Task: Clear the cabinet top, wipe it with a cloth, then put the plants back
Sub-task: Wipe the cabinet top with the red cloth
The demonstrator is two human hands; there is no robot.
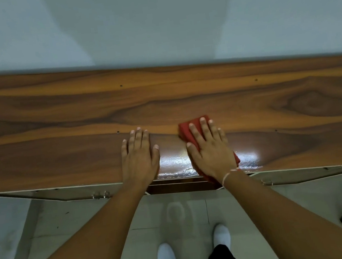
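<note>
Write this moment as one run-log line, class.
stage: wiping | right hand: flat on red cloth | left hand: flat on cabinet top | plants: not in view

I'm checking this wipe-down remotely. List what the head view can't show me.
- Plants: none in frame; where they were put is unknown.
- Red cloth: mostly covered by the right hand.
- Cabinet top: both ends cut off by the frame edges.
- Cabinet front: hidden under the overhanging top.
- Left hand: flat on the wood, empty.

Cloth (188, 133) on cabinet top (56, 122), under right hand (211, 152).
</note>
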